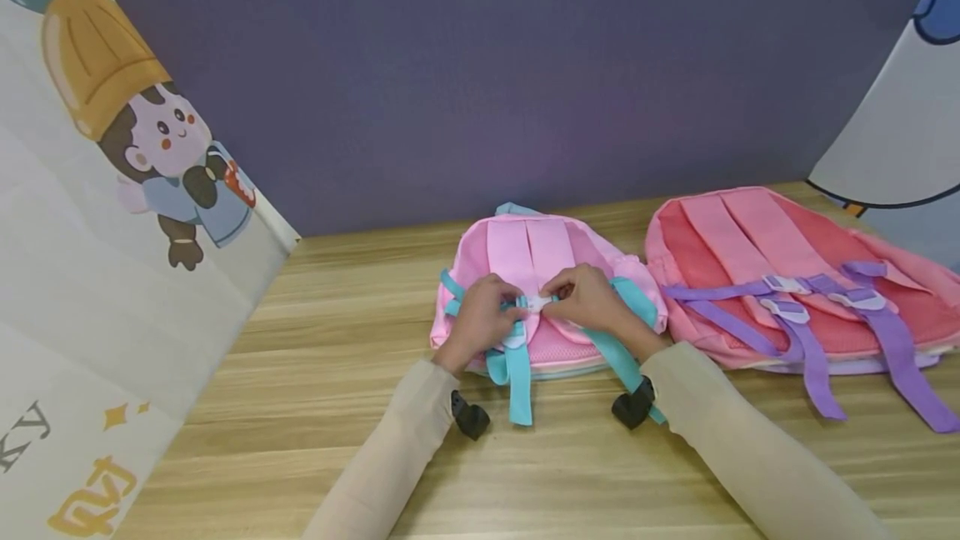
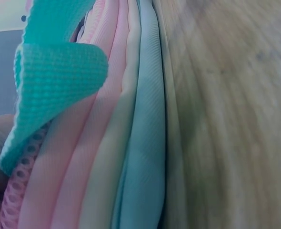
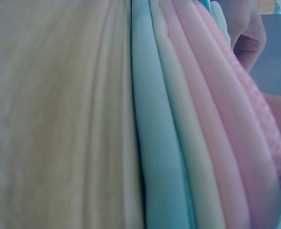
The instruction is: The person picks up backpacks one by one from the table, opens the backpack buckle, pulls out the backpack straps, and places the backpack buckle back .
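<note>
A small pink backpack with teal straps lies on the table, shoulder-strap side up. Across its middle is a white plastic buckle, which looks joined, though its halves are partly covered by fingers. My left hand pinches the buckle's left end, where the teal webbing enters. From the other side, my right hand pinches its right end. In the left wrist view a teal strap loop hangs over the layered bag edge. The right wrist view shows the bag's side with part of a hand behind it.
Just right of the pink bag lies a larger coral-pink backpack with purple straps and white buckles. Both rest on a wood-grain table. A dark panel stands behind, with a cartoon-printed sheet at the left.
</note>
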Demonstrator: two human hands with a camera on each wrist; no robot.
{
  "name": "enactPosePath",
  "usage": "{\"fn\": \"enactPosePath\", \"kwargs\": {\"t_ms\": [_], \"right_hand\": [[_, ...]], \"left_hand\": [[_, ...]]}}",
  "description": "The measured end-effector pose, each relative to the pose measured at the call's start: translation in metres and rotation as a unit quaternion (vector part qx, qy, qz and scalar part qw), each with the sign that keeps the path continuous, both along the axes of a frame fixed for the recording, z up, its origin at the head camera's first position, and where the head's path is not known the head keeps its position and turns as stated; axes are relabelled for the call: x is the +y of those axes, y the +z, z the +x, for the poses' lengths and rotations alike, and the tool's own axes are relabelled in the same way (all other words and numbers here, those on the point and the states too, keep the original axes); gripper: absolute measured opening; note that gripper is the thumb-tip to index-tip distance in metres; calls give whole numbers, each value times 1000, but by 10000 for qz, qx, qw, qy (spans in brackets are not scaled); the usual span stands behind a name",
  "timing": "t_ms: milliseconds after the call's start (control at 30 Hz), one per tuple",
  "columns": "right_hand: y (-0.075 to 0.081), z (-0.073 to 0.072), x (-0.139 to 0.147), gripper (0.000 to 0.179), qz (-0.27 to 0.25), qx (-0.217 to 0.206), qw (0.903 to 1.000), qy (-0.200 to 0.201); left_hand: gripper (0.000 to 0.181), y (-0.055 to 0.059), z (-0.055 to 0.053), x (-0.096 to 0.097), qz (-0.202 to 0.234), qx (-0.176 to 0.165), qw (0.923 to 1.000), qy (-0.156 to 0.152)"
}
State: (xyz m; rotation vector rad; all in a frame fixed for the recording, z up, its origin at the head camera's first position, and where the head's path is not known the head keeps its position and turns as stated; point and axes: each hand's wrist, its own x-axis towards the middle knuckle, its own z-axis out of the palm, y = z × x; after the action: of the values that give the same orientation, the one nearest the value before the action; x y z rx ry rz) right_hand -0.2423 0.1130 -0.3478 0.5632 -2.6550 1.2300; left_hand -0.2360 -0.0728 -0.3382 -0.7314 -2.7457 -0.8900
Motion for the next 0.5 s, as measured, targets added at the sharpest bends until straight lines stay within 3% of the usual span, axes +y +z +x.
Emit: {"fn": "enactPosePath", "kwargs": {"t_ms": [500], "right_hand": [[0,-1,1,15,-122,-169,9997,-147]], "left_hand": [[20,-3,-1,0,248,-14,9997,42]]}}
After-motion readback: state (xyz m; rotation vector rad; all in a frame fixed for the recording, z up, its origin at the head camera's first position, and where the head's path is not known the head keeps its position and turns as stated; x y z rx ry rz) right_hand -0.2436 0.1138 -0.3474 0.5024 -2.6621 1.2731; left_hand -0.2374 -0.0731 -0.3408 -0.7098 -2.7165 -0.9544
